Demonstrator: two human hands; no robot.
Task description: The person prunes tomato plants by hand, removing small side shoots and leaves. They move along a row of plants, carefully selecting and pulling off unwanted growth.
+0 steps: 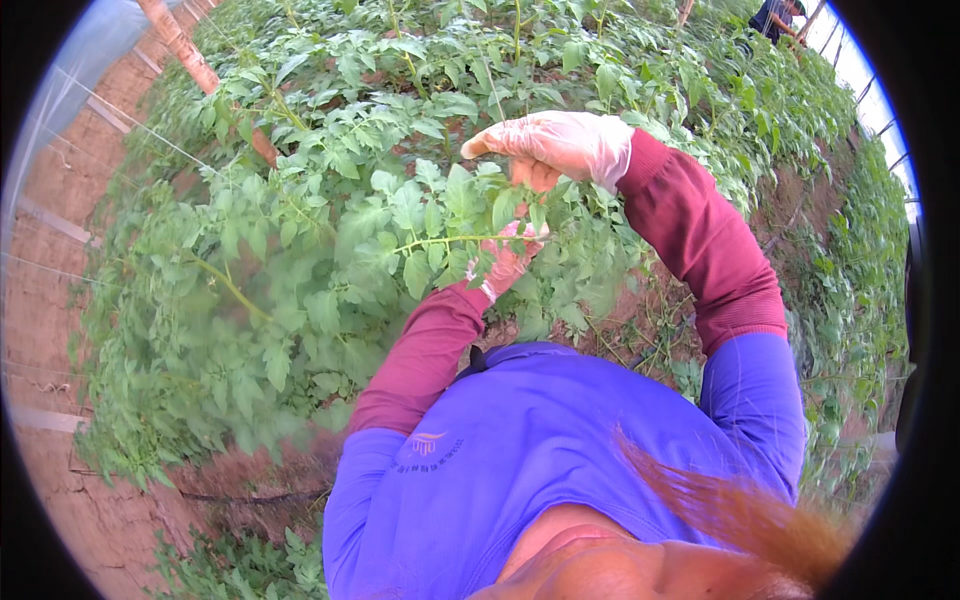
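Observation:
My left hand (508, 262), in a thin clear glove, is curled at a leafy tomato stem (450, 239) in front of my chest; leaves cover part of its fingers. Just above it, my right hand (559, 150) wears a similar glove and arches over the top of the same plant. Its index finger points left while the other fingers bend down among the leaves. A thin support string (491, 75) comes down from above and meets the right hand; whether the fingers pinch it, I cannot tell. Maroon sleeve covers sit on both forearms.
Dense tomato plants (300, 300) surround me on the left and ahead. A wooden post (180, 45) leans at upper left, before an earthen wall (45, 300). Another person (776, 21) bends over plants at far upper right. Cut stems lie on the soil (645, 315).

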